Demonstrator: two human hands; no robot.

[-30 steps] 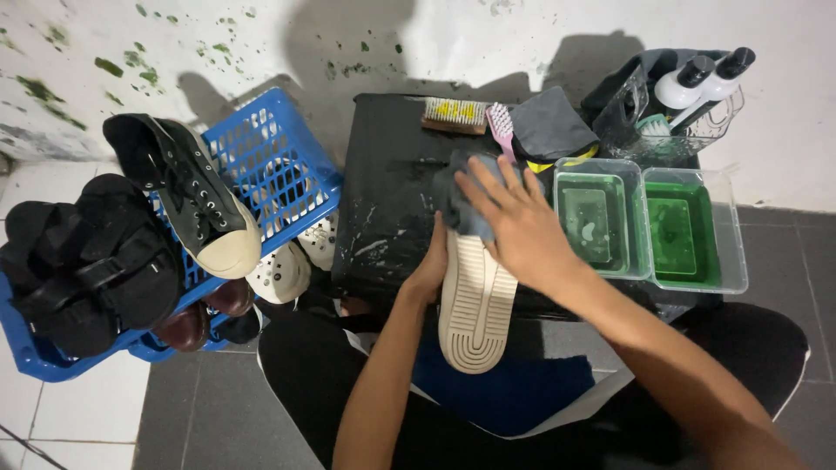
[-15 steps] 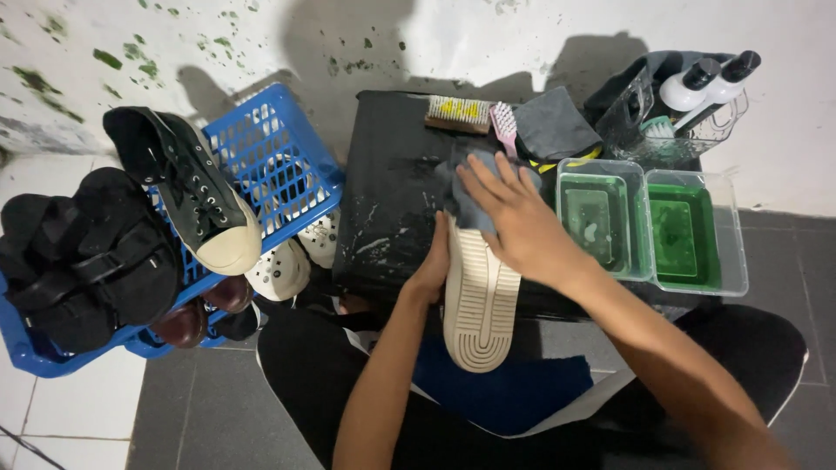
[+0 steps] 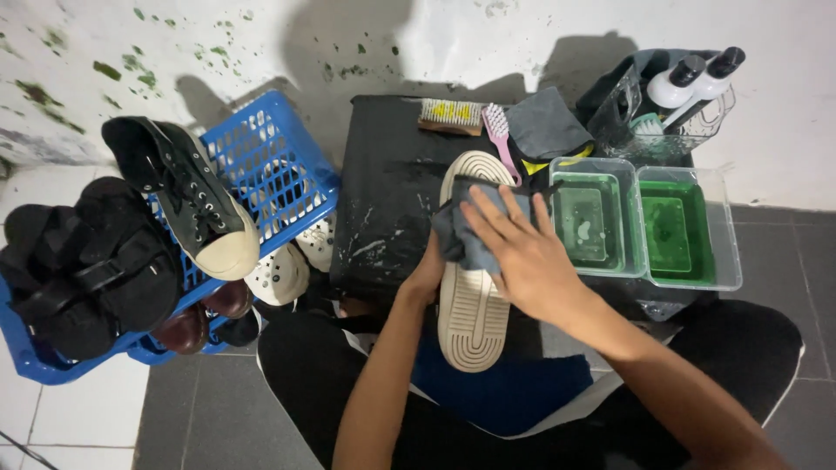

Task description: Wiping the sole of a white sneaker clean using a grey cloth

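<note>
Now two green tubs (image 3: 601,218), one upturned shoe (image 3: 473,305), one cloth (image 3: 475,231).

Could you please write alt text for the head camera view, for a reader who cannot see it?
A person's right hand presses a grey cloth on the upturned sole of a shoe that the left hand steadies. Two tubs of green liquid sit right, a blue basket of shoes left.

Bright, even light from above/front; soft shadows thrown on the wall (image 3: 418,35); sharp focus, slight wide-angle bend at edges.
</note>
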